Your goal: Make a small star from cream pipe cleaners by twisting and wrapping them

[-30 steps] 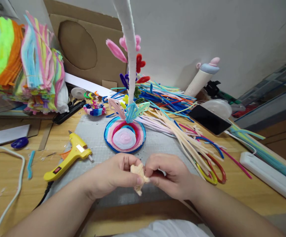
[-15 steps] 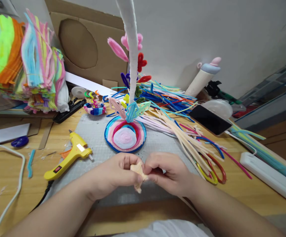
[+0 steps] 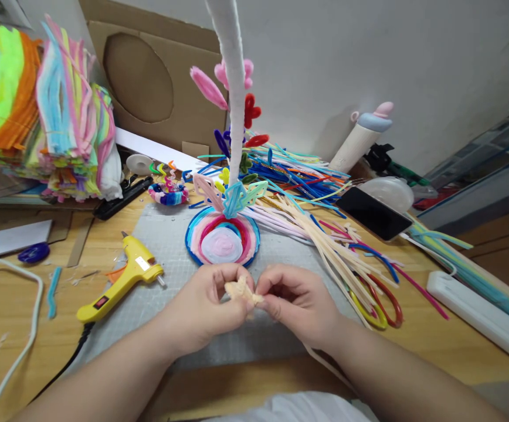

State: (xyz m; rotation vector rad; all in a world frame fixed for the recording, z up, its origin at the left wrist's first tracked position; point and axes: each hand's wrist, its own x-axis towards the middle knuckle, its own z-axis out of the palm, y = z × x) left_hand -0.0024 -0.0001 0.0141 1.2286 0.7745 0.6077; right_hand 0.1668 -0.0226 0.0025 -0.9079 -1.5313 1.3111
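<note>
A small cream fuzzy piece (image 3: 239,289) is between my hands, above the front of the grey cutting mat (image 3: 158,313). My left hand (image 3: 213,302) is closed on its left side, thumb and fingers pinching it. The fingertips of my right hand (image 3: 301,302) pinch its right end, and a thin pale strand (image 3: 325,363) runs down below that hand. Just beyond my hands lies a round disc (image 3: 222,245) of blue, pink and white rings. Behind the disc rises a white wrapped stem (image 3: 236,105) with small coloured fuzzy petals and loops around it.
A yellow glue gun (image 3: 126,275) lies left on the mat. Cream pipe cleaners (image 3: 320,240), a phone (image 3: 373,214) and a white power strip (image 3: 478,316) are at the right. Bundled pipe cleaners (image 3: 67,111) stand at the back left, near cardboard (image 3: 193,58).
Both hands have moved slightly up, toward the disc. The cream piece has turned in my fingers, and its lower tip no longer hangs down as far.
</note>
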